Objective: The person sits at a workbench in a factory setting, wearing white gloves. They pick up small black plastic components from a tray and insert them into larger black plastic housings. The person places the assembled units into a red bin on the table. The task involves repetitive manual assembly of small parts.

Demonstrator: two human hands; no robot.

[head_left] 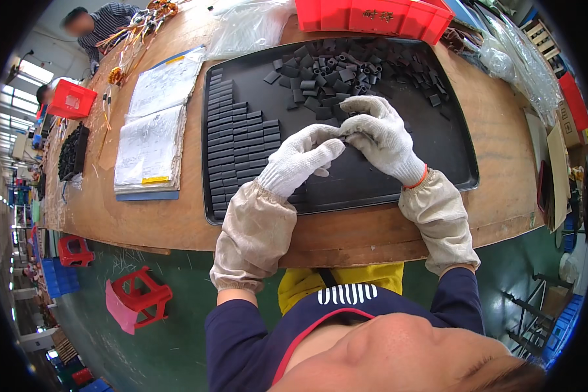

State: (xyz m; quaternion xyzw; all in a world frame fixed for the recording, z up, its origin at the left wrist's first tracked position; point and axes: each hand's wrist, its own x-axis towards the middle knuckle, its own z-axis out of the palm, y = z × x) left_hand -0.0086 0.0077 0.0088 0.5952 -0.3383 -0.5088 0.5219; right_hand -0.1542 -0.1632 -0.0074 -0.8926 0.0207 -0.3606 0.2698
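The left hand in a white knit glove and the right hand in a white knit glove are meeting fingertip to fingertip over the shallow black rectangular plastic tray, pinching together on something small and dark that the gloved fingers are mostly hiding, so I cannot tell exactly what it is. Left of the hands, flattened black sleeve pieces are lying in neat rows inside the tray, while just beyond the right hand a loose heap of short black tube pieces is filling its far end. Farther beyond, a red plastic bin is sitting cut off by the frame, its contents out of sight.

Gloved left hand & right hand meet fingertips over black tray, flat black pieces stacked left.
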